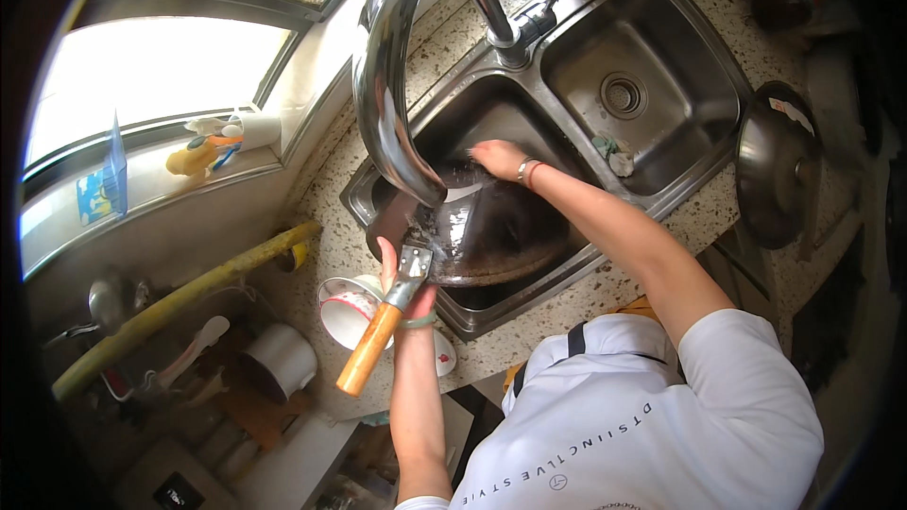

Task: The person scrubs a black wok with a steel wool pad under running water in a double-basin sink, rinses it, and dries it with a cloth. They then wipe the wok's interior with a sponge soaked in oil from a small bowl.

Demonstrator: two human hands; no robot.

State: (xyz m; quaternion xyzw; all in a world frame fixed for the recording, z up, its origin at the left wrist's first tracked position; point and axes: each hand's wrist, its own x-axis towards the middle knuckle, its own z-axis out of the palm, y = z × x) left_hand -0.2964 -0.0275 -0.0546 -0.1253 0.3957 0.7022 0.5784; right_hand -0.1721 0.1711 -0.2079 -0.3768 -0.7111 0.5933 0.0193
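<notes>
Likely rinsing the pan (510, 236), grasped by left hand (425, 301); cannot tell grip of right hand (497, 161); probably needs turning next.

Pan (515, 241) in Left Basin (491, 99), Lid (770, 175) Beside Right Basin (675, 66)

Before me the pan sits in the left basin, and its handle (371, 349) comes out over the counter (567, 295), toward my left. My right hand (499, 161) is at the far side of the pan; my left hand (423, 302) is at its near left edge, partly below the handle. The tap (383, 85) stands behind the basins, and its spout bends above the pan. In the right basin lies a cloth (619, 161), near the left basin. Bowls (342, 319) stand left of the handle, partly beneath it. Farther left is a mug (283, 359) and, beyond it, a pipe (179, 307). At far left is the window (161, 76), with a cup (260, 129) on its sill (146, 198).
</notes>
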